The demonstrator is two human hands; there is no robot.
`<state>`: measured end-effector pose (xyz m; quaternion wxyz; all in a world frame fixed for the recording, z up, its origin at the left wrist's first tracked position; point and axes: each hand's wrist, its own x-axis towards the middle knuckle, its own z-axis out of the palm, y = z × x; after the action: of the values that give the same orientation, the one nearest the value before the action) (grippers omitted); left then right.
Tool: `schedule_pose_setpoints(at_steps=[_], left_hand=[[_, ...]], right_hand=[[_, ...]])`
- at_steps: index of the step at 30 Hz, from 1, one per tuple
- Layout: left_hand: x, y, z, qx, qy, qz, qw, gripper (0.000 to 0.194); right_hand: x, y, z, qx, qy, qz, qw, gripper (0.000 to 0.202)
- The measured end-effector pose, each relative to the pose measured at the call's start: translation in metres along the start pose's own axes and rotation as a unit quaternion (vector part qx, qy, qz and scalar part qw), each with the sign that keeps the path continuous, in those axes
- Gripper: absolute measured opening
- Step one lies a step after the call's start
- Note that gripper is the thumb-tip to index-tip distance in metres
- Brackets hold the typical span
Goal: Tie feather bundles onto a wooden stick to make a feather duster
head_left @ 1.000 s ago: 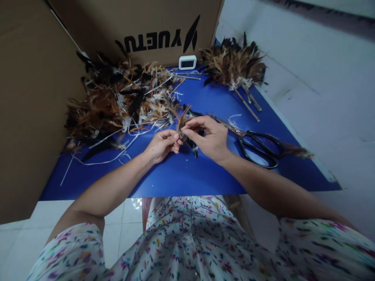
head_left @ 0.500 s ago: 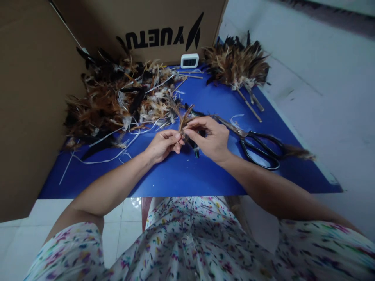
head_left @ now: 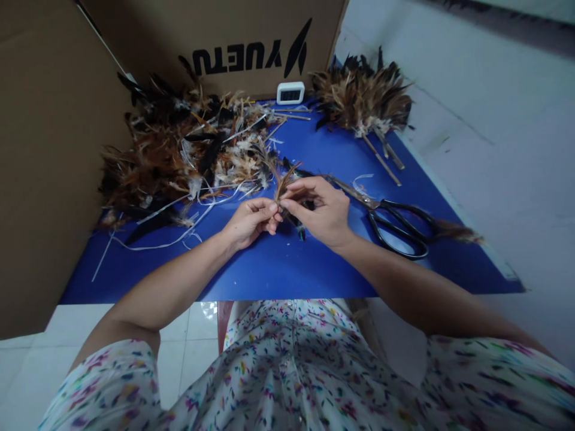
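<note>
A small tuft of brown feathers (head_left: 284, 179) stands up between my two hands, over the middle of the blue table. My left hand (head_left: 254, 222) pinches its base between thumb and fingers. From the right, my right hand (head_left: 324, 211) pinches the same tuft just above, thumb and fingertips together. Dark feathers (head_left: 297, 227) lie on the table partly behind my right hand. A large loose pile of brown, white and black feathers (head_left: 166, 149) spreads to the left, with white ties (head_left: 157, 246) trailing from its front.
Black-handled scissors (head_left: 398, 230) lie right of my right hand, a brown feather tuft beside them. Feather bundles on sticks (head_left: 363, 99) rest at the back right. A small white digital device (head_left: 290, 93) stands before a cardboard box (head_left: 251, 30). Another cardboard panel (head_left: 49, 179) borders the left.
My right hand has shifted very slightly to the left at the tuft. Both hands keep their pinch, and the rest looks the same.
</note>
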<state>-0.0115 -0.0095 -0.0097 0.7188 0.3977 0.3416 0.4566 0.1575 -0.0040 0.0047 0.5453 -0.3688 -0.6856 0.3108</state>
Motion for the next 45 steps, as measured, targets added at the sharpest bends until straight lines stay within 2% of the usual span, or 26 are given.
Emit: schedule_pose_setpoints(at_steps=[5,10,16,34,45], left_hand=[[0.0,0.0,0.0,-0.002,0.007,0.006,1.0,0.037],[0.001,-0.001,-0.001,-0.005,0.011,0.008,1.0,0.038],[0.0,0.0,-0.001,-0.008,0.017,0.005,1.0,0.038],[0.0,0.0,0.0,-0.005,0.008,-0.002,1.0,0.036],[-0.002,0.003,0.004,0.012,0.012,-0.001,1.0,0.04]], right_hand=[[0.003,-0.003,-0.002,0.043,0.003,0.037,0.998,0.026],[0.005,-0.001,-0.004,0.086,0.003,0.042,0.995,0.032],[0.006,0.005,-0.002,0.088,0.009,-0.015,0.996,0.03],[0.003,0.006,0.0,0.02,-0.015,-0.107,0.994,0.027],[0.003,0.008,0.0,0.037,-0.017,-0.079,0.996,0.028]])
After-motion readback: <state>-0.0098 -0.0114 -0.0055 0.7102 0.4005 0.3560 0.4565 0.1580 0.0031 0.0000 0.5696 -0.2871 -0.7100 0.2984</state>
